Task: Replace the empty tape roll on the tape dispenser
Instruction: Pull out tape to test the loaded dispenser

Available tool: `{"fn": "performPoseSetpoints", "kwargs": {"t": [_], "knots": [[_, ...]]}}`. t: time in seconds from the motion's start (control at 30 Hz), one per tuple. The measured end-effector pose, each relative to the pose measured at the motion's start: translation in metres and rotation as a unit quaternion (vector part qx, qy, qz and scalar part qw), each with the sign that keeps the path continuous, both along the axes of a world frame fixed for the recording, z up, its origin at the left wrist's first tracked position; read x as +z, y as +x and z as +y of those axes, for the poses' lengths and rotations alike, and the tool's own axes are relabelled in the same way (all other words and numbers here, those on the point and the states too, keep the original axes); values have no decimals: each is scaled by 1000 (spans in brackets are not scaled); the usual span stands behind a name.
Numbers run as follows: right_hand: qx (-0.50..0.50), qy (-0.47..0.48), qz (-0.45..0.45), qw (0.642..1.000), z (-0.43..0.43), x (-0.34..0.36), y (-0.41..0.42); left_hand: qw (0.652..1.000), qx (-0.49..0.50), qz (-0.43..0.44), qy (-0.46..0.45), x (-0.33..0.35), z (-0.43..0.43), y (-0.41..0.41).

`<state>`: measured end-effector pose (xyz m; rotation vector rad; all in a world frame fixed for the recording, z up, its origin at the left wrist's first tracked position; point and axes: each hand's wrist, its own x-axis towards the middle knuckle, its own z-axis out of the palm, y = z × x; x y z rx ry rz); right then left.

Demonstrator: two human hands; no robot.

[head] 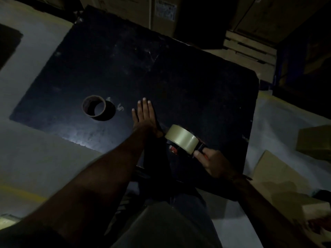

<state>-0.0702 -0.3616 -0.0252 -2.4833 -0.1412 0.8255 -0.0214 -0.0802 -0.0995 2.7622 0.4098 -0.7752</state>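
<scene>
Dispenser (186, 149) w/ full roll (181, 138) seated on it, lying on dark board (161, 72); swap judged nearly complete. Done, as far as visible: empty core (96, 108) is off the dispenser and stands on the board; pale fresh roll sits on the hub. Left, by judgement: threading the tape end thru to the blade, perhaps a test pull; whether the end is already fed cannot be told, light too dim.

Right hand (213, 163): closed around the dispenser's handle, thumb on top; red parts of the frame show just beyond the fingers and under the roll. Roll lies directly ahead of this hand, touching distance, axis tilted.

Left hand (146, 117): flat and wide, fingers spread, palm down on the board, holding nothing; thumb side appears to meet the roll's near-left edge, contact uncertain. Dispenser is just right of this hand & slightly nearer the body; core is to its left, well apart, not touching.

Periphery: cardboard boxes (279, 167) to the right of the right hand, off the board.
</scene>
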Motion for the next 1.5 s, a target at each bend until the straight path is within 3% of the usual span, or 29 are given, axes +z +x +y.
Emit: {"fn": "performPoseSetpoints", "kwargs": {"t": [0.23, 0.43, 0.73, 0.97, 1.5], "knots": [[-43, -24, 21, 999, -18, 1, -14, 999, 11, -31, 0, 1, -2, -4], [-79, -13, 10, 997, -28, 11, -12, 999, 21, -7, -25, 3, -1, -1], [20, -43, 55, 997, -15, 15, 2, 1000, 25, -1, -11, 8, -5, 0], [29, -39, 56, 997, -20, 8, -17, 998, 35, 14, -59, 11, 0, 4], [60, -21, 4, 998, -28, 11, -65, 998, 46, -20, -41, 10, -4, 1]]}}
